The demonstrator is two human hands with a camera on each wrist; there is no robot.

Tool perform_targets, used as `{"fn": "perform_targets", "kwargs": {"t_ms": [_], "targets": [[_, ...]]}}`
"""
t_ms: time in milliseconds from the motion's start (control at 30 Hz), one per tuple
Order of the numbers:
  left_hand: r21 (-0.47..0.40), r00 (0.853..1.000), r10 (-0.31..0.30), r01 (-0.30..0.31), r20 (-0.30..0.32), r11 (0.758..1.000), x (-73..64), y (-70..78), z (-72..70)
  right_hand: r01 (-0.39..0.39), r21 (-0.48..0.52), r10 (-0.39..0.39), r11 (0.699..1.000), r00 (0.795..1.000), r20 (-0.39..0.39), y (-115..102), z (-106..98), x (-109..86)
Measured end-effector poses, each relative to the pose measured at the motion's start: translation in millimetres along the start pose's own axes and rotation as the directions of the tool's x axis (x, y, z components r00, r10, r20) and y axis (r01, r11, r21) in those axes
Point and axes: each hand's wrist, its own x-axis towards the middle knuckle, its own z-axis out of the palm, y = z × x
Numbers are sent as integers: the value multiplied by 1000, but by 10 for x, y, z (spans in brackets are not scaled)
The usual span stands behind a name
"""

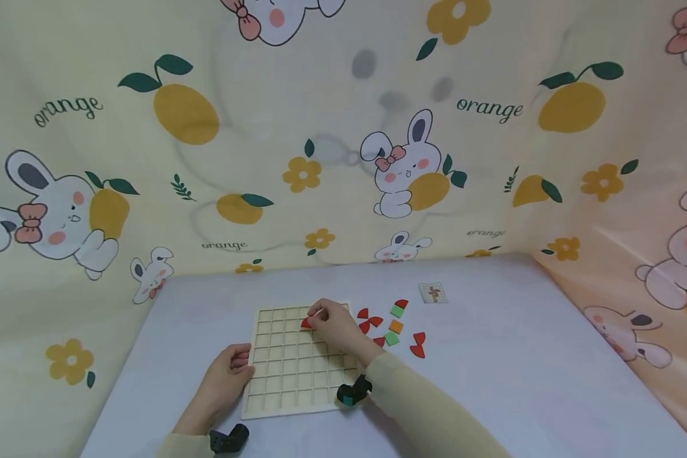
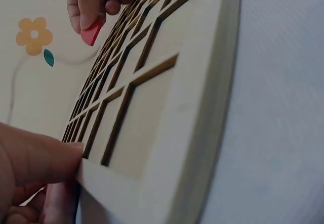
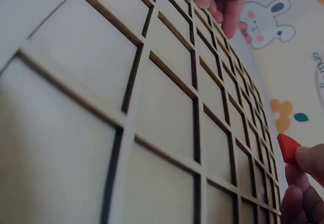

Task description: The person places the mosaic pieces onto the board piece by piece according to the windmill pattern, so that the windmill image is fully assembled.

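Head view: right hand [image 1: 334, 326] with pinched red piece [image 1: 305, 324] above gridded board [image 1: 289, 369], left hand [image 1: 226, 375] around its edge

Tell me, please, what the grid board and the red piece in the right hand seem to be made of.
The grid board looks like pale, matte, perhaps uncoated wood, judging by the browned sides of its divider strips. The red wedge looks smooth and evenly coloured, so painted wood or plastic seems possible.

The right hand [image 1: 339, 327] hides part of the gridded board [image 1: 289, 366] (toward upper right).
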Motion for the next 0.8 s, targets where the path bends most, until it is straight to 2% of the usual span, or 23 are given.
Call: {"fn": "perform_targets", "kwargs": {"t_ms": [200,400,567,800], "targets": [[-2,1000,-15,15,-10,1000,18,-21,37,-12,-74,10,997,1000,-19,19,89,51],[-5,1000,-3,3,-17,1000,12,-15,27,9,-175,-17,985,999,-45,-8,134,56],[-1,1000,-4,4,-14,1000,9,1,29,32,-219,-43,975,998,-49,-7,148,47],[8,1000,-2,2,-15,1000,12,-13,41,21,-243,-31,970,999,-38,-25,154,37]]}}
